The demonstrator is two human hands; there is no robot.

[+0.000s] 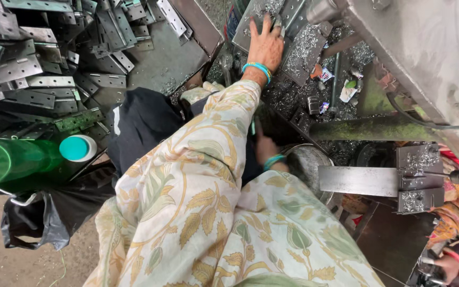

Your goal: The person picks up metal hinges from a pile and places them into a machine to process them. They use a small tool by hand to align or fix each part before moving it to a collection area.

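Just right of the flattened left hand [265, 45], small crumpled wrappers [322, 74] in red, white and blue, and one white-and-green [349, 90], are seen lying among the swarf. That hand is spread palm-down, fingers splayed, pressed on a grey perforated steel plate [293, 21] strewn with bright curled metal shavings [306, 45]; nothing is clasped. The plate's long axis is seen running away from the wrist, slanting up and rightward. Teal bangles [257, 69] are worn below the hand. The right hand [266, 149] (mostly hidden under the leaf-printed sleeve [197, 175]) is held low, beside a round metal bowl [306, 162]; its grip cannot be told. Far left of both hands, punched hinge plates [38, 64] are heaped, with a green bottle [27, 158] below them.
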